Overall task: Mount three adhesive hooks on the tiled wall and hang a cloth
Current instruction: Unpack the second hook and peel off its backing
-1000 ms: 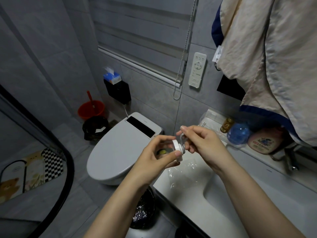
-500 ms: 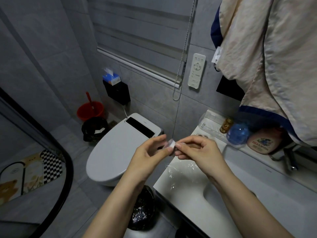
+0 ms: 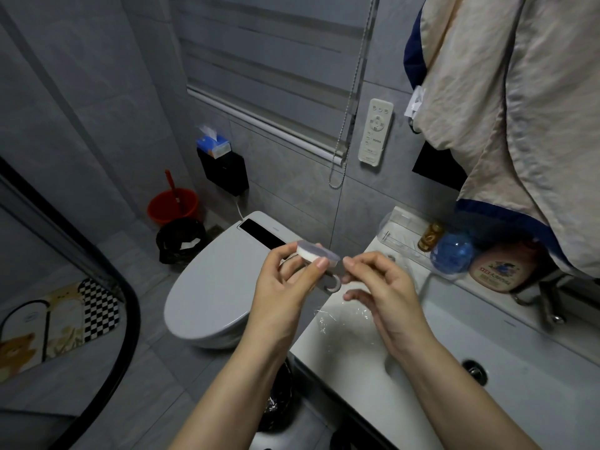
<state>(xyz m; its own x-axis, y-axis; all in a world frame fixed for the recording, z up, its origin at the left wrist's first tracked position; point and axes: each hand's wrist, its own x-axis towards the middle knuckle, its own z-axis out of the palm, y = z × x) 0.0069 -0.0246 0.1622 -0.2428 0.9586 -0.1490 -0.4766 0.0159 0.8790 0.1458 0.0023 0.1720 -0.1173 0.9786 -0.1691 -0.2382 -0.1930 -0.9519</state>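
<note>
My left hand (image 3: 285, 293) grips a round white adhesive hook (image 3: 316, 253) by its rim, over the gap between toilet and sink. The disc lies flat with a greyish film face up, and its curved hook (image 3: 334, 286) hangs below. The fingertips of my right hand (image 3: 386, 297) pinch at the disc's right edge, where the film ends. A cream cloth with a navy border (image 3: 506, 108) hangs at the upper right. The grey tiled wall (image 3: 292, 177) is behind. No other hooks are in sight.
Crumpled clear wrap (image 3: 341, 319) lies on the white sink counter (image 3: 487, 401). Bottles (image 3: 500, 267) and a tap (image 3: 548, 303) line the back ledge. A closed toilet (image 3: 220, 287), a wall remote (image 3: 375, 134), a tissue holder (image 3: 222, 167), a red bucket (image 3: 173, 206) and a black bin (image 3: 276, 401) stand nearby.
The disc has turned from edge-on between my fingertips to lying flat, film side up. My right fingers have shifted to its right edge.
</note>
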